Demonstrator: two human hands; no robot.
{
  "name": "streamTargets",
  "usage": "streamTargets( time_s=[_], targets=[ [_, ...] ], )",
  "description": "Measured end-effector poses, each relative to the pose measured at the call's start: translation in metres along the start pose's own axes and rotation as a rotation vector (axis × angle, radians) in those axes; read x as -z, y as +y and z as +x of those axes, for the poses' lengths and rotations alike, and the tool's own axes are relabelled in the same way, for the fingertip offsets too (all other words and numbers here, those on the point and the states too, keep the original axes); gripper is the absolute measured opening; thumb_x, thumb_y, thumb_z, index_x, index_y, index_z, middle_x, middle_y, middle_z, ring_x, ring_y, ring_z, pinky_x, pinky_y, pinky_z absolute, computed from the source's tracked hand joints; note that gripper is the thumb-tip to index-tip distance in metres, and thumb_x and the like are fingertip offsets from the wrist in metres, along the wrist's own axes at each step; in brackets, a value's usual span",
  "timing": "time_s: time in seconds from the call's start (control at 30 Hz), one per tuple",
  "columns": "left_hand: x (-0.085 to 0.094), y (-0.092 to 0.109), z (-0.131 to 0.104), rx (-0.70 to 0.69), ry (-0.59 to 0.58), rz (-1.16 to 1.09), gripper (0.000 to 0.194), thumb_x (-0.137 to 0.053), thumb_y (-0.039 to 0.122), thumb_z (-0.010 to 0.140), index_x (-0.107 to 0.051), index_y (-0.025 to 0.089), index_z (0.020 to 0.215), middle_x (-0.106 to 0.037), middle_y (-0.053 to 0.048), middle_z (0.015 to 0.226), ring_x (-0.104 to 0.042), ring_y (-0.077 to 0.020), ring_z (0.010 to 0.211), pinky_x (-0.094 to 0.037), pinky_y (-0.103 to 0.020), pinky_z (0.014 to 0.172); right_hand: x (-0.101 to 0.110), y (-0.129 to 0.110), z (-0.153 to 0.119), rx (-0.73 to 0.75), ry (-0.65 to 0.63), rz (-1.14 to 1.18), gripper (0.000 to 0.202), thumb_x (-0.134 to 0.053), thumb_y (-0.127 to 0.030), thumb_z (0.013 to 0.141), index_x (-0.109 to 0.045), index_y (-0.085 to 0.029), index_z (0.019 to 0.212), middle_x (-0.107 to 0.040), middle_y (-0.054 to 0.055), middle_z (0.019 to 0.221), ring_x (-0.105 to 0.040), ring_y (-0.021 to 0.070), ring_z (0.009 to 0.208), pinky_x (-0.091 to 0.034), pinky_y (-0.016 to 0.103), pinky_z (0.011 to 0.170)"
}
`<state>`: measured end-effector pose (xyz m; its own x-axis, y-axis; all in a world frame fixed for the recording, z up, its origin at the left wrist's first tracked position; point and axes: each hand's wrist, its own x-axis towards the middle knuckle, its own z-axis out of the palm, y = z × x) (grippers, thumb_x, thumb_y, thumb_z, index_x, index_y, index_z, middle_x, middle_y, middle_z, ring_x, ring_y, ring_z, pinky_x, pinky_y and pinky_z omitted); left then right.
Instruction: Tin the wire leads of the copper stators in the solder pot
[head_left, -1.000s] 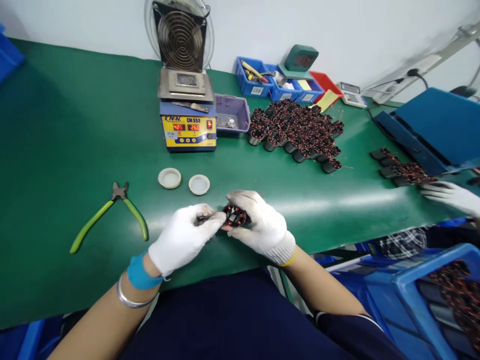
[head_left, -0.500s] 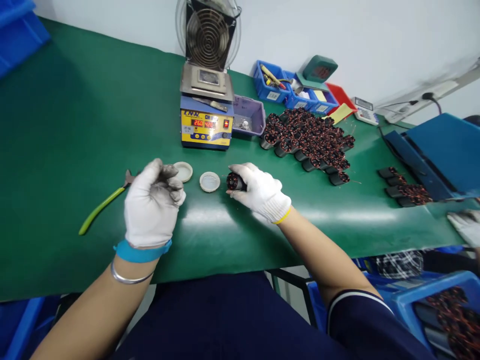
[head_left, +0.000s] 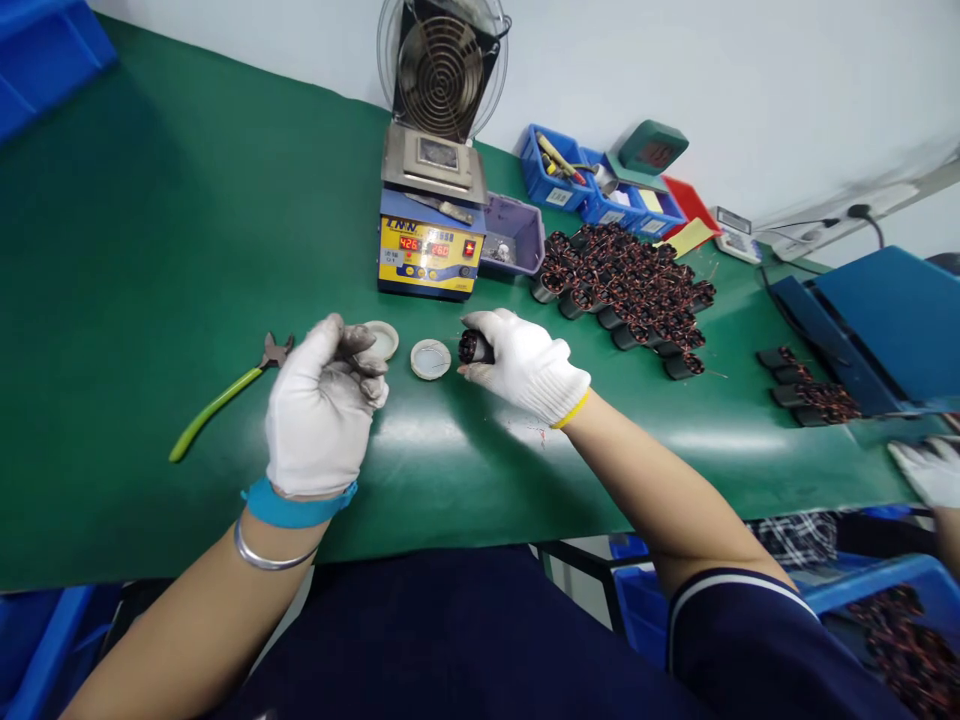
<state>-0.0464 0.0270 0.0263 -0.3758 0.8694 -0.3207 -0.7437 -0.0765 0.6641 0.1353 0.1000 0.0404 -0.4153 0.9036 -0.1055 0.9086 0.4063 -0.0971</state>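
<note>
1. The black cylinder (head_left: 474, 347) is held in the right hand (head_left: 521, 365), above the near part of the green bench (head_left: 225, 220); it is tilted on its side, with its slotted end turned toward the left.
2. The cylinder is gripped between the thumb and the fingers of that hand, which are closed around its body; a white glove with a yellow-edged cuff is worn.
3. The left hand (head_left: 322, 410) is turned palm up, with its gloved fingers curled toward the thumb and darkened at the tips; whether anything is pinched there cannot be told.
4. The left white dish (head_left: 386, 340) is partly covered from view by the left fingertips.
5. The right white dish (head_left: 430, 359) is set between the two hands, just beside the cylinder's slotted end; a thin strand is seen across it.
6. The green-handled pliers (head_left: 217, 410) are laid to the left of the left hand, partly hidden by it.
7. Small reddish scraps (head_left: 540, 435) are scattered below the right hand.
8. Beyond the dishes, a yellow-fronted heating unit (head_left: 427, 258) with lit red digits is placed, with a purple tray (head_left: 531, 240) beside it.
9. Many wire-topped cylinders (head_left: 622, 285) are clustered farther right.
10. At the far right, a co-worker's gloved hand (head_left: 930, 470) is seen at the bench edge.
</note>
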Motion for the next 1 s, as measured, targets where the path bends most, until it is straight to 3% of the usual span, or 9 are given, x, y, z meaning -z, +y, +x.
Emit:
streamTargets(
  time_s=[0.23,0.33,0.47,0.6,0.7,0.83,1.0],
  targets=[
    [-0.001,0.002,0.000,-0.020,-0.031,0.034,0.022,-0.065,0.027,0.084,-0.058,0.017,0.066,-0.061,-0.003,0.069,-0.050,-0.0085,0.052,-0.036,-0.018,0.042,0.003,-0.018,0.001,0.058,-0.116,-0.208,0.050,-0.071,-0.033,0.088,-0.053,-0.025,0.134,-0.057,0.012,0.122,-0.065,0.0324,0.090,-0.055,0.039,0.069],
    [-0.003,0.003,-0.001,-0.010,0.015,0.024,0.021,-0.062,0.024,0.085,-0.058,0.018,0.066,-0.060,-0.002,0.067,-0.050,-0.0090,0.052,-0.036,-0.018,0.041,0.006,-0.016,0.002,0.066,-0.073,-0.154,0.052,-0.074,-0.032,0.086,-0.055,-0.026,0.134,-0.058,0.011,0.123,-0.065,0.0335,0.094,-0.056,0.041,0.071],
    [-0.003,0.004,-0.002,-0.029,0.015,0.006,0.021,-0.061,0.024,0.086,-0.057,0.017,0.067,-0.060,-0.002,0.068,-0.051,-0.0088,0.052,-0.036,-0.019,0.042,0.006,0.004,0.005,-0.006,0.074,0.245,0.057,-0.081,-0.030,0.075,-0.061,-0.024,0.129,-0.065,0.005,0.112,-0.063,0.0300,0.100,-0.054,0.038,0.078],
    [-0.001,0.006,-0.004,-0.048,0.010,-0.001,0.019,-0.066,0.026,0.083,-0.056,0.018,0.068,-0.059,-0.001,0.068,-0.050,-0.0090,0.051,-0.036,-0.020,0.041,0.001,0.025,0.002,-0.098,-0.105,0.958,0.058,-0.079,-0.038,0.071,-0.062,-0.014,0.122,-0.062,0.000,0.075,-0.055,0.0143,0.061,-0.046,0.025,0.055],
    [-0.001,0.008,-0.005,-0.034,0.022,-0.036,0.016,-0.066,0.023,0.082,-0.057,0.018,0.070,-0.060,0.000,0.069,-0.051,-0.0094,0.051,-0.037,-0.021,0.040,-0.008,0.031,-0.004,-0.109,-0.212,1.364,0.059,-0.081,-0.046,0.068,-0.061,-0.012,0.112,-0.057,-0.002,0.070,-0.044,0.0091,0.052,-0.033,0.018,0.043],
    [-0.002,0.008,-0.006,0.002,0.047,-0.047,0.016,-0.065,0.021,0.084,-0.058,0.019,0.069,-0.060,0.000,0.070,-0.052,-0.0094,0.052,-0.039,-0.021,0.041,-0.019,0.031,-0.010,-0.130,-0.282,1.593,0.051,-0.080,-0.053,0.071,-0.061,-0.015,0.099,-0.055,-0.001,0.072,-0.038,0.0066,0.050,-0.028,0.015,0.040],
    [-0.003,0.007,-0.006,0.000,0.055,-0.032,0.016,-0.066,0.021,0.083,-0.059,0.020,0.069,-0.060,-0.001,0.070,-0.051,-0.0097,0.052,-0.039,-0.021,0.041,-0.024,0.028,-0.014,-0.188,-0.319,1.722,0.046,-0.074,-0.049,0.077,-0.060,-0.016,0.107,-0.061,0.003,0.083,-0.040,0.0078,0.051,-0.035,0.015,0.041]
  ],
)
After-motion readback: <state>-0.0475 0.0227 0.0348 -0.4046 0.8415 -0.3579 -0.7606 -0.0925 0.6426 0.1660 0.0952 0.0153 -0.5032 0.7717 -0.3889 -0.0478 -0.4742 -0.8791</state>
